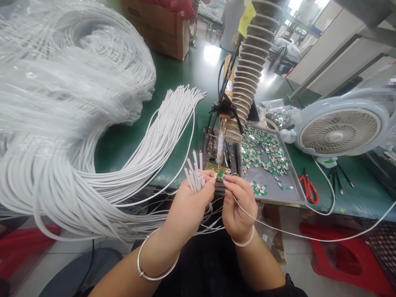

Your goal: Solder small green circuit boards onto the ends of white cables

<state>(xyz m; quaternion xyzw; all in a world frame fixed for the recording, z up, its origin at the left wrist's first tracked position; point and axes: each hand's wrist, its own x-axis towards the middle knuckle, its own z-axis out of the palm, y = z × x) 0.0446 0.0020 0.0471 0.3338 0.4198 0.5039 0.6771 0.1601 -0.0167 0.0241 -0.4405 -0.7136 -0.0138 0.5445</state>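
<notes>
My left hand (193, 202) is closed around a bunch of white cables (194, 173) whose stripped ends with reddish tips point up. Its thumb and forefinger reach to a small green circuit board (220, 175) below the tip of a mounted soldering iron (221, 144). From the right, my right hand (239, 202) pinches at the same board, with a thin solder wire (266, 225) running through its fingers and off to the right. Which fingers bear the board is too small to tell. Behind it lies a yellowish plate (211, 166) on the iron's stand.
A grey tray (295, 181) holds many small green-and-silver boards. Red-handled cutters (309, 187) and a fan (338, 128) are farther right. A ribbed exhaust hose (250, 70) hangs over the iron. Large bundles of white cable (62, 177) cover the left side of the green bench (198, 62).
</notes>
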